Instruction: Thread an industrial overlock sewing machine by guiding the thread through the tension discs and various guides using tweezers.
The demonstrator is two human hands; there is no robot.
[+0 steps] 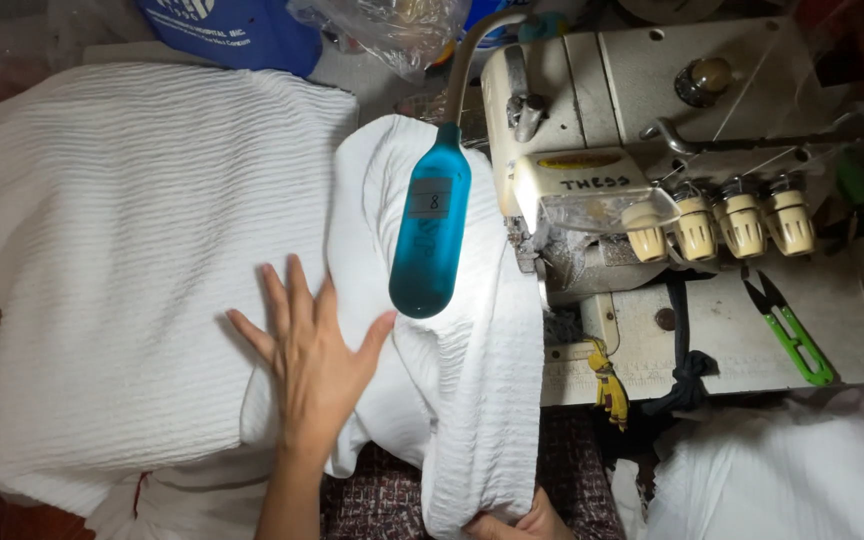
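Note:
My left hand [310, 362] lies flat, fingers spread, on white ribbed fabric [132, 250] spread to the left of a cream sewing machine [642, 130]. A strip of the same fabric [482, 400] runs from the machine's needle area down toward me. My right hand [522, 524] grips the lower end of that strip at the bottom edge; only its knuckles show. A blue lamp head on a bendy neck [432, 235] hangs over the fabric between hand and machine.
Green thread snips [792, 335] lie on the machine bed at right. Several cream tension knobs [722, 225] line the machine front. More white fabric [782, 470] is piled at lower right. A blue bag [242, 30] and clear plastic [382, 25] sit at the back.

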